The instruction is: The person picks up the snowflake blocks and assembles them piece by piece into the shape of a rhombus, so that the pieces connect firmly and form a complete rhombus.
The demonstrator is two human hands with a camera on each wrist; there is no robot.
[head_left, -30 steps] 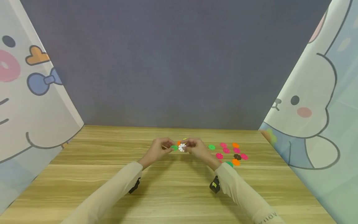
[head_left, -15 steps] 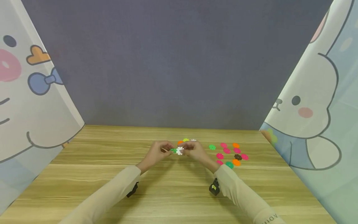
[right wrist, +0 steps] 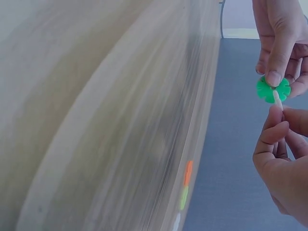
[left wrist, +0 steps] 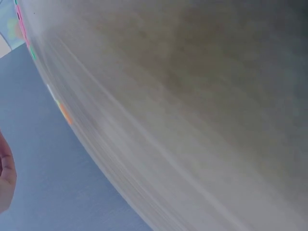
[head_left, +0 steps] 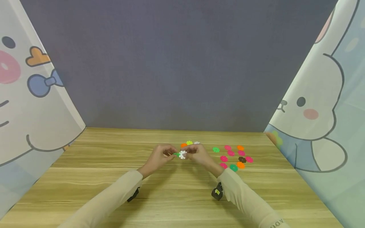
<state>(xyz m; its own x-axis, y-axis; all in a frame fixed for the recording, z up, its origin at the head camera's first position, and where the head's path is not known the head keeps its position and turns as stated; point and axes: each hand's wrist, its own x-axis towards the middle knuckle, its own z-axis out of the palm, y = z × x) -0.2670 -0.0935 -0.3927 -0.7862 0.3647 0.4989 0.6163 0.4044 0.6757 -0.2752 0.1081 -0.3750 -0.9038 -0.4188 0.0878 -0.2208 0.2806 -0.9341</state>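
My left hand (head_left: 159, 158) pinches a green notched snowflake disc (right wrist: 267, 94) between thumb and fingers. With thumb and fingertips, my right hand (head_left: 201, 155) holds a white snowflake disc (head_left: 182, 154). Both hands are close together above the table, the two discs meeting between them. In the right wrist view, the white disc appears edge-on against the green disc's rim; whether their slots interlock I cannot tell. The left wrist view catches only part of a hand (left wrist: 6, 180) at its left edge, with no held disc showing.
Behind the hands lie an orange disc (head_left: 183, 145), a yellow disc (head_left: 189, 142) and another white disc (head_left: 196, 142) on the wooden table (head_left: 176, 196). Several pink, orange, green and brown discs are scattered to the right. A grey panel (head_left: 176, 69) stands at the back.
Both hands have come slightly lower and nearer to me. The white disc moved left against the green one, and the green disc turned from flatter to nearly edge-on in the head view.
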